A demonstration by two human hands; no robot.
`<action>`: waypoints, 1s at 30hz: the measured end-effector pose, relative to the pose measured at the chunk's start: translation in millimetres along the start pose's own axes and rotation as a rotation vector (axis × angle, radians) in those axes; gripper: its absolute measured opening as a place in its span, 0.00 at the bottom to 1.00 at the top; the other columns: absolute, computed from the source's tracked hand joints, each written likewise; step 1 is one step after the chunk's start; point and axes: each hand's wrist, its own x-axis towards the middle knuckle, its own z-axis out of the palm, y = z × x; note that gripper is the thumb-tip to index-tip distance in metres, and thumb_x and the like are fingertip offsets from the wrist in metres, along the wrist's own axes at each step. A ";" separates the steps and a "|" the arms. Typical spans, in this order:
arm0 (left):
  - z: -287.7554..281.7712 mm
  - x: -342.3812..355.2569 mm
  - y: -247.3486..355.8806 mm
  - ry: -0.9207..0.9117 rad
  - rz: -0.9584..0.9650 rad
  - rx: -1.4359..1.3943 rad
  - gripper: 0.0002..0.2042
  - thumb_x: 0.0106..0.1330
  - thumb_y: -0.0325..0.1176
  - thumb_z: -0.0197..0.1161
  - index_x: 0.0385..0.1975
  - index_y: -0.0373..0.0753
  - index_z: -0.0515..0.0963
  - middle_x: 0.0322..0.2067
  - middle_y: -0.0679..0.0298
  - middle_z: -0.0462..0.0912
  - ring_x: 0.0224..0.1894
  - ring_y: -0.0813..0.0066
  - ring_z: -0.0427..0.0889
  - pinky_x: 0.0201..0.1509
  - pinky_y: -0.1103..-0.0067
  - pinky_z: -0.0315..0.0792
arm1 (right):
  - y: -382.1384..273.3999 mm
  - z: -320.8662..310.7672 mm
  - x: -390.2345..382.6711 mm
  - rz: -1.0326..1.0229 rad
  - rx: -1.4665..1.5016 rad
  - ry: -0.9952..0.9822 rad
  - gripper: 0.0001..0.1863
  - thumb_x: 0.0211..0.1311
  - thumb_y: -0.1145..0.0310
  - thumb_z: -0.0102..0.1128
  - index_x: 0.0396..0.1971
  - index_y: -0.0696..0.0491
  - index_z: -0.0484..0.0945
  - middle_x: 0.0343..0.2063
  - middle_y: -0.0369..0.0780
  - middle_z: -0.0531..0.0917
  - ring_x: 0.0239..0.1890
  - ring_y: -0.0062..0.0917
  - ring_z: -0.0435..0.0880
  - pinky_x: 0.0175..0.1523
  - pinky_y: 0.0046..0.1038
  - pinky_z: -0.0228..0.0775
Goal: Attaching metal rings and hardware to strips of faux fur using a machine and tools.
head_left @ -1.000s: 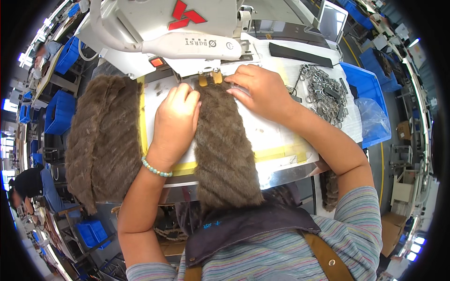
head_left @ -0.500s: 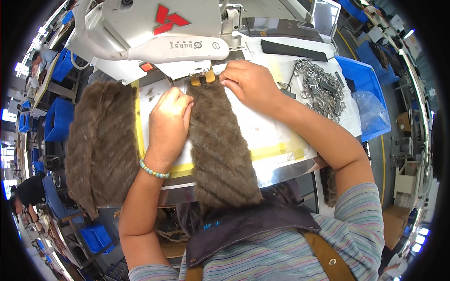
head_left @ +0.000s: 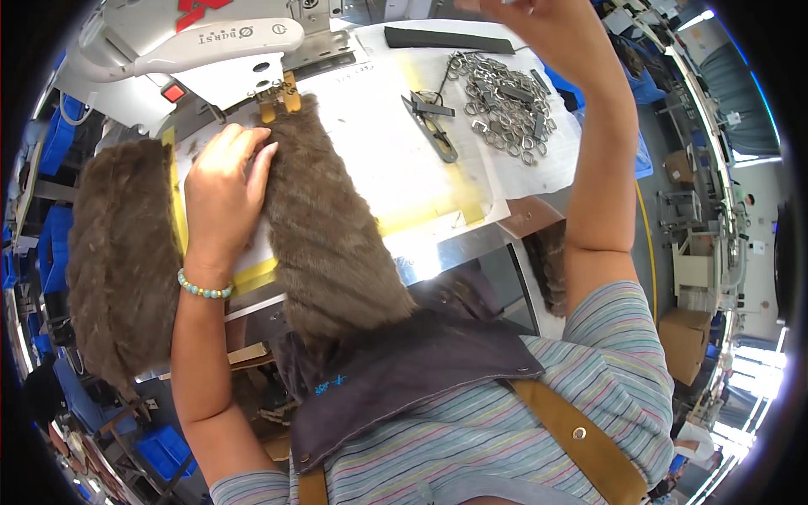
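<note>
A strip of brown fur (head_left: 328,219) runs from under the yellow-tipped foot (head_left: 282,99) of a white sewing machine (head_left: 198,46) down to my apron. My left hand (head_left: 223,189), a bead bracelet at its wrist, holds the strip's left edge just below the foot, thumb and fingers closed together. At the top edge of the picture my right hand (head_left: 551,29) is raised away from the fur. Its fingers are bent and partly cut off, so what they hold, if anything, is hidden. A wider brown fur piece (head_left: 122,252) hangs at the left.
Thread snips (head_left: 433,130) lie on the white work surface (head_left: 379,135), left of a heap of metal rings and clips (head_left: 509,105). Behind them is a flat black bar (head_left: 449,39). Yellow tape (head_left: 429,220) lines the front. A blue bin (head_left: 644,160) stands at the right.
My right hand has left the fur beside the foot and swung up and to the right. My left hand stays at the strip's edge. The view has shifted, uncovering the snips.
</note>
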 end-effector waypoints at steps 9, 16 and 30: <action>-4.2 -6.9 6.3 -0.013 0.000 -0.033 0.06 0.69 0.30 0.69 0.42 0.36 0.85 0.36 0.57 0.85 0.40 0.55 0.85 0.45 0.66 0.78 | 33.3 102.6 -71.9 -0.243 -0.380 -0.178 0.09 0.66 0.68 0.67 0.43 0.49 0.90 0.39 0.39 0.90 0.42 0.37 0.89 0.48 0.40 0.82; -2.6 -8.2 6.3 -0.015 0.027 -0.019 0.06 0.70 0.30 0.69 0.41 0.36 0.85 0.36 0.57 0.85 0.40 0.55 0.85 0.46 0.66 0.78 | 64.3 64.3 -55.1 -0.177 -0.391 0.124 0.18 0.65 0.75 0.65 0.54 0.46 0.88 0.39 0.39 0.90 0.39 0.35 0.89 0.44 0.33 0.81; -6.4 -6.5 8.0 0.001 0.073 -0.024 0.06 0.69 0.30 0.69 0.40 0.35 0.84 0.36 0.57 0.84 0.40 0.56 0.85 0.45 0.66 0.78 | 71.2 67.2 -75.4 0.060 -0.467 -0.210 0.06 0.63 0.69 0.67 0.37 0.50 0.90 0.37 0.37 0.87 0.40 0.39 0.88 0.44 0.38 0.79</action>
